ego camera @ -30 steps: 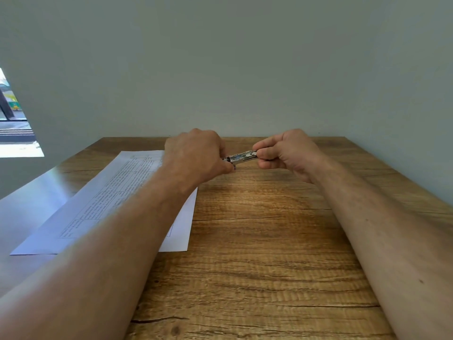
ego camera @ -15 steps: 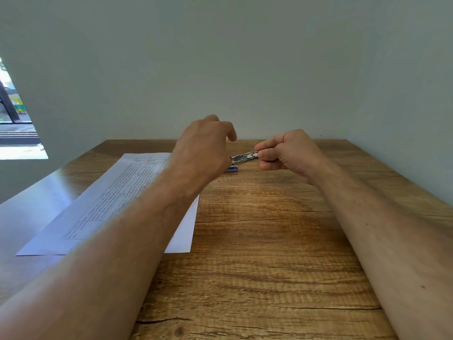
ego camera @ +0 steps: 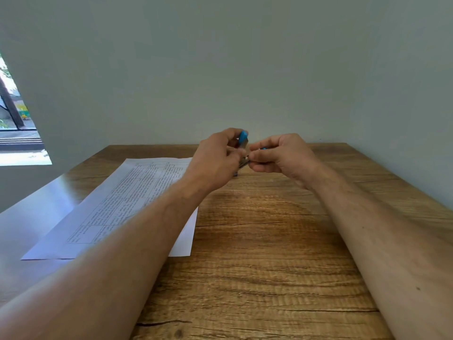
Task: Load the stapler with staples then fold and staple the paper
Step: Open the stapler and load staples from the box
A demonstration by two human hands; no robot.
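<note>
Just above centre frame, the left hand (ego camera: 215, 159) pinches the stapler's (ego camera: 243, 139) raised blue top; the right hand (ego camera: 282, 155) grips its lower end, fingers curled. The paper (ego camera: 127, 202) lies flat at left on the table (ego camera: 257, 241), under the left forearm.

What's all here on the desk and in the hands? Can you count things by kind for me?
Hands: 2, the left hand and the right hand, both gripping the stapler
Blue stapler: 1, held above the wooden table
Printed paper sheet: 1, flat and unfolded on the table
Wooden table: 1
Total: 5
Loose staples are too small to make out.
</note>
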